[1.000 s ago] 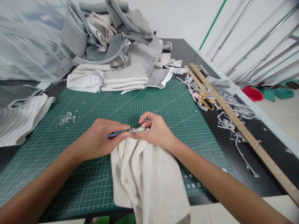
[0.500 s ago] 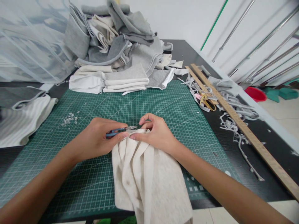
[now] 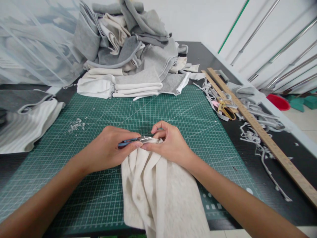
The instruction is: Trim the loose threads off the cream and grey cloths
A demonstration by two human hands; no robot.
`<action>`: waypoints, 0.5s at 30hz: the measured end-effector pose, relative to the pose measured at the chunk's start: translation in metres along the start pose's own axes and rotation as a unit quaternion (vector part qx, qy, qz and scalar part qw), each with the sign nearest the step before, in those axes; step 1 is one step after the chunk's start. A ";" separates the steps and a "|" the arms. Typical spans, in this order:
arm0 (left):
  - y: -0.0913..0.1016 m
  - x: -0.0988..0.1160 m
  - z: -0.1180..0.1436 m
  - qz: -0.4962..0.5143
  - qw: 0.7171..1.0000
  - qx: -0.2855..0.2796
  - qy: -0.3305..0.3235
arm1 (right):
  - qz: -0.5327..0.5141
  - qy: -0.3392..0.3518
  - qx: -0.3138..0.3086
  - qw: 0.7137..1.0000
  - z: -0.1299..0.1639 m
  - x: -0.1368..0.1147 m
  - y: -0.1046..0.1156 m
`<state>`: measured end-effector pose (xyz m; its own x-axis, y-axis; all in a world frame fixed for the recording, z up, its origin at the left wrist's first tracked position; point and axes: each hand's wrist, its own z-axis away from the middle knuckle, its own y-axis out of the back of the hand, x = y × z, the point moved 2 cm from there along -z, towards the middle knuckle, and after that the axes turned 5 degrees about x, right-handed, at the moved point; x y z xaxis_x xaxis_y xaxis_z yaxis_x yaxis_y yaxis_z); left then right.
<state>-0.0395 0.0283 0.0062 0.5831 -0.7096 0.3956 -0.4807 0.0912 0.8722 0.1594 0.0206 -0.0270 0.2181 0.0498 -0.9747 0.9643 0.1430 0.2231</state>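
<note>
Blue-handled thread snips (image 3: 127, 142) are gripped between the thumb and fingers of my left hand (image 3: 111, 147), their metal blades pointing right along the fabric's top edge. Pinched in my right hand (image 3: 170, 142) is the gathered upper edge of a cream knit fabric piece (image 3: 180, 198). The fabric hangs in folds toward me and over the front edge of the table. Both hands are close together above the green cutting mat (image 3: 109, 112). The snips' blades lie nearly closed against the edge, and my right fingertips are just beyond them.
A tall pile of grey and cream fabric (image 3: 153, 59) stands at the back. Striped fabric (image 3: 32, 125) lies at left, thread clippings (image 3: 76, 126) on the mat. On the right are a wooden ruler (image 3: 262, 132), gold-handled scissors (image 3: 226, 110) and fabric scraps (image 3: 250, 134).
The snips' blades have come together from a wider gap. The whole scene has shifted slightly right in view; both hands keep their hold.
</note>
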 end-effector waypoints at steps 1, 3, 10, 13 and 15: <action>0.000 0.000 0.000 0.003 1.000 0.001 0.001 | 0.000 0.000 -0.001 1.000 0.000 0.000 0.000; -0.001 0.000 0.000 0.005 1.000 -0.002 0.000 | -0.003 -0.002 -0.002 1.000 0.000 0.000 0.000; -0.001 0.002 -0.001 0.000 1.000 0.001 -0.011 | -0.010 -0.006 0.000 1.000 0.001 0.000 0.000; -0.002 0.002 -0.001 0.002 1.000 0.003 -0.016 | -0.014 -0.005 0.000 1.000 0.001 0.000 -0.001; -0.003 0.001 -0.001 0.005 1.000 0.000 -0.017 | -0.016 -0.003 0.001 1.000 0.001 0.000 -0.001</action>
<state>-0.0367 0.0279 0.0048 0.5564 -0.7314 0.3943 -0.4863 0.0981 0.8682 0.1589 0.0199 -0.0277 0.1887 0.0400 -0.9812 0.9710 0.1420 0.1926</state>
